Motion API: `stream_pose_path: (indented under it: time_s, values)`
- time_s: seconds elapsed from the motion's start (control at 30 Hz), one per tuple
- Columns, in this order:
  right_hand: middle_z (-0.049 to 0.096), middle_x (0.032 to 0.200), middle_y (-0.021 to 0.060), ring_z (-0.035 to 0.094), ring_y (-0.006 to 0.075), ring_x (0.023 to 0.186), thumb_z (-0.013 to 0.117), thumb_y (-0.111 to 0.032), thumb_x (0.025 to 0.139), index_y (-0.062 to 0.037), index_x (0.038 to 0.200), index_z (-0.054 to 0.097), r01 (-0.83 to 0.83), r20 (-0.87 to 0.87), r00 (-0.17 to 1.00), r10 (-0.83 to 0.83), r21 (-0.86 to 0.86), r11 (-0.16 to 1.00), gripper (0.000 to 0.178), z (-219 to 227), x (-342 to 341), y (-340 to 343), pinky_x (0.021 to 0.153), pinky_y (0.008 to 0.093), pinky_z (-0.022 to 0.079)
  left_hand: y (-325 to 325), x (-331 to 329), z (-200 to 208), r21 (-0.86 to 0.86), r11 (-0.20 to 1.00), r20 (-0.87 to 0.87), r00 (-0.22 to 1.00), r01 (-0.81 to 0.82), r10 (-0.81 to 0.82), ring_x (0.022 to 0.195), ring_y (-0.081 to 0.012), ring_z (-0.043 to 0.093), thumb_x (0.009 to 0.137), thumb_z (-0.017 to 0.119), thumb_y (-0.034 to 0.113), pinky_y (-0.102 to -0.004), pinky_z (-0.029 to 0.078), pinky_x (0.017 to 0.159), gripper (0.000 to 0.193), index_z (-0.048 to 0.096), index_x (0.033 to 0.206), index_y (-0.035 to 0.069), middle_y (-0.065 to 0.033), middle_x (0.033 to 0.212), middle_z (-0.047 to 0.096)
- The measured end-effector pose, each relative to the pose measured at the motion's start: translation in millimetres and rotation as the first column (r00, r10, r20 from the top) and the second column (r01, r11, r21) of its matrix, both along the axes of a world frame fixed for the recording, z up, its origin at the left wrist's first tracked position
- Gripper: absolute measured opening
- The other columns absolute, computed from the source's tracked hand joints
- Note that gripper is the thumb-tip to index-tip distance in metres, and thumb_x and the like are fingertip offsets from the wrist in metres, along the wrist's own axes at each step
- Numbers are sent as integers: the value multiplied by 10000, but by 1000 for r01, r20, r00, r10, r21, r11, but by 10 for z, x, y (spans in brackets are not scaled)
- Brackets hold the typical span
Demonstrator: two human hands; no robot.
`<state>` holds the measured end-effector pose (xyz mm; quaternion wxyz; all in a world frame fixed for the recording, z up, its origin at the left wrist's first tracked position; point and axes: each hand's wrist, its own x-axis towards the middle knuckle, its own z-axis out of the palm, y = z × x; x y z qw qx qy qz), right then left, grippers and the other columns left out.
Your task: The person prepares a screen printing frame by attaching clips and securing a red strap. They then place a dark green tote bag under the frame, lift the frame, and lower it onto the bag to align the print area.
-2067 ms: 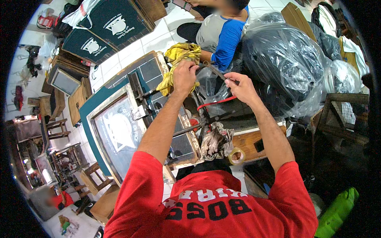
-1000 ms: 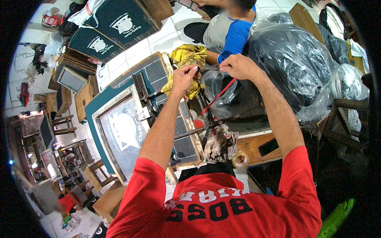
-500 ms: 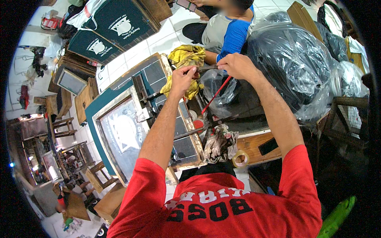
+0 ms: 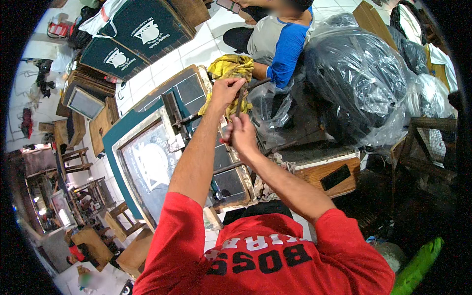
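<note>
My left hand (image 4: 226, 93) is closed, fingertips pinched against the far end of a dark metal bar, beside a yellow cloth (image 4: 231, 66). Whatever those fingertips hold is hidden. My right hand (image 4: 242, 135) is wrapped around the near part of the dark metal bar (image 4: 239, 104), just below and right of the left hand. Something red (image 4: 224, 140) shows blurred at its left side. Under both hands stands a metal frame with rods, partly hidden by my arms. Beside it on the left lies a white-edged screen frame (image 4: 153, 155) with a pale print, over a dark green sheet (image 4: 114, 135).
A person in a blue sleeve (image 4: 290, 54) sits just beyond, holding a phone (image 4: 228, 6). Large plastic-wrapped bundles (image 4: 359, 73) fill the right. A wooden board (image 4: 327, 174) lies at right of my forearm. Printed green panels (image 4: 142, 34) stand far left.
My right hand has come left and nearer, swinging the bar from sideways to nearly upright in the picture. The long red rod no longer shows clearly. My left hand stays by the yellow cloth.
</note>
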<state>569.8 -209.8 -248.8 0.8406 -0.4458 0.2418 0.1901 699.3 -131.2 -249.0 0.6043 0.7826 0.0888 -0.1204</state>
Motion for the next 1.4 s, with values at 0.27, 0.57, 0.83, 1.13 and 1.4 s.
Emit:
stream_pose_path:
  time_s: [0.27, 0.57, 0.83, 1.13, 1.4]
  values:
    - [627, 844, 39, 550, 71, 671, 490, -142, 1028, -23, 1108, 618, -211, 328, 907, 263, -186, 960, 192, -117, 137, -37, 601, 245, 470, 156, 60, -23, -366, 931, -227, 970, -2, -87, 861, -222, 689, 1027, 531, 295, -350, 585, 839, 387, 603, 1186, -50, -131, 1027, 675]
    - [687, 689, 111, 682, 198, 626, 554, -124, 966, -58, 1152, 670, -249, 169, 756, 632, -819, 517, 229, 608, 413, -1351, 622, 334, 515, 142, -21, 43, -363, 931, -231, 971, -35, -54, 921, -166, 652, 1037, 512, 326, -299, 566, 803, 397, 628, 1181, -25, -83, 1025, 662]
    - [727, 721, 86, 631, 139, 572, 607, -177, 943, -22, 1138, 692, -411, 28, 661, 749, -822, 394, 264, 536, 849, -1664, 583, 316, 500, 115, -77, -1, -286, 958, -149, 988, -14, -30, 867, -116, 660, 957, 670, 231, -247, 552, 781, 286, 705, 1102, -13, -59, 996, 700]
    - [691, 671, 87, 641, 148, 605, 598, -167, 953, 12, 1139, 682, -361, 97, 737, 669, -781, 510, 272, 484, 653, -1532, 615, 301, 500, 84, -60, -36, -206, 978, -115, 993, -18, -5, 788, -100, 659, 925, 714, 201, -222, 559, 717, 258, 719, 1076, -8, -40, 937, 708]
    - [544, 620, -29, 489, 57, 563, 536, -158, 1005, -43, 1111, 708, -444, 104, 627, 772, -766, 464, 232, 424, 868, -1682, 510, 251, 400, 67, -68, 3, -214, 975, -131, 991, -52, 24, 793, -103, 657, 921, 720, 212, -233, 562, 721, 262, 720, 1063, -8, -44, 935, 706]
